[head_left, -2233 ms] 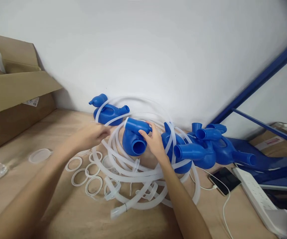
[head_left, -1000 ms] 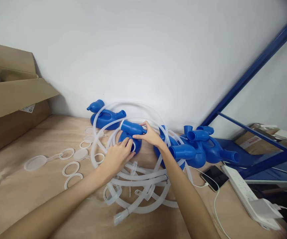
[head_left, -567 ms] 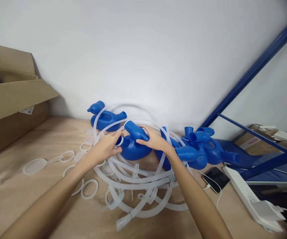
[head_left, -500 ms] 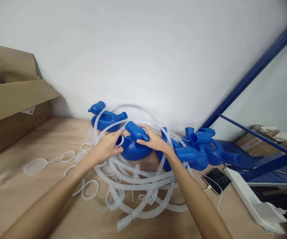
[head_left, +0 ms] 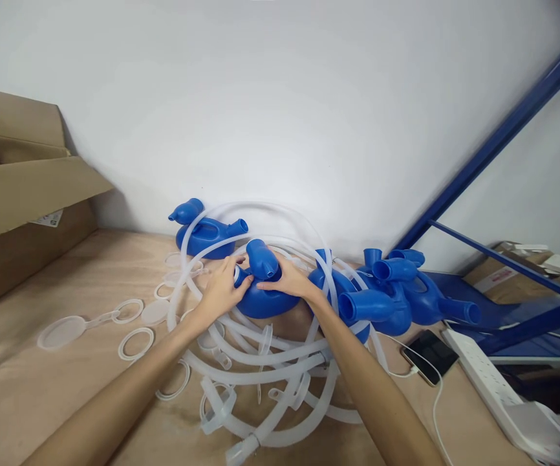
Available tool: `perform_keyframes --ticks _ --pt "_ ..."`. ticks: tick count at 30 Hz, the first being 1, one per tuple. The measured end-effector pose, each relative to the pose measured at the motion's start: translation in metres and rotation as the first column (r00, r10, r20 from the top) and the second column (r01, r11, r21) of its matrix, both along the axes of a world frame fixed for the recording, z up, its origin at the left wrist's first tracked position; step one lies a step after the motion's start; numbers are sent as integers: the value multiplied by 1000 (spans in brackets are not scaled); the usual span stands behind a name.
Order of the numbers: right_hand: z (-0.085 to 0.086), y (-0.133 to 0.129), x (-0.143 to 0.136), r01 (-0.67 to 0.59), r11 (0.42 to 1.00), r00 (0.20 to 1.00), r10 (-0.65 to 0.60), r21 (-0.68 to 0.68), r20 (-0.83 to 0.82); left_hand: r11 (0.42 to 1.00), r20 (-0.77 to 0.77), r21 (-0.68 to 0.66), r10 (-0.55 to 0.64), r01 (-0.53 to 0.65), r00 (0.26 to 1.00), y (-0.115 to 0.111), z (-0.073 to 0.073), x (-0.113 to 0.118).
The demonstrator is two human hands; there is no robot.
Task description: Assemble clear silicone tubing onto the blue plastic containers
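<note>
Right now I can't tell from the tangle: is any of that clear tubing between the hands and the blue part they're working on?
No. The left hand and right hand already grip the blue part directly. The clear tubing loops around and under it.

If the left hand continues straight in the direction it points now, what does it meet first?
The left hand points up and right, and its fingertips already touch the small neck of the blue part that the right hand also grips. So it meets that part first; depth beyond is unclear.
</note>
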State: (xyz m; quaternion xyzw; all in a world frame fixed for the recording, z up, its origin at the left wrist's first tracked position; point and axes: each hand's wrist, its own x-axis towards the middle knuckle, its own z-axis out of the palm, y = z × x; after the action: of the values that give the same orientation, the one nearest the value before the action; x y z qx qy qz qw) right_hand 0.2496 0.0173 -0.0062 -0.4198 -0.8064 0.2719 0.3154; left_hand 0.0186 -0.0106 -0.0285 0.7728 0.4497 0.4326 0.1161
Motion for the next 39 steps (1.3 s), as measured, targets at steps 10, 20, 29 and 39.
perform_keyframes --ticks 10,20,29,39 --pt "-2 21 9 -9 995 1000 8 -100 -17 976 -38 88 -194 197 980 13 -4 -9" --pt "9 21 2 -74 996 996 75 -40 44 982 38 78 -173 169 984 21 -11 -11" --pt "5 18 2 -100 995 993 100 9 59 964 8 225 -143 138 990 16 -12 -2" --pt "19 8 2 -63 998 991 61 15 121 973 -85 -9 -231 231 969 19 1 -19"
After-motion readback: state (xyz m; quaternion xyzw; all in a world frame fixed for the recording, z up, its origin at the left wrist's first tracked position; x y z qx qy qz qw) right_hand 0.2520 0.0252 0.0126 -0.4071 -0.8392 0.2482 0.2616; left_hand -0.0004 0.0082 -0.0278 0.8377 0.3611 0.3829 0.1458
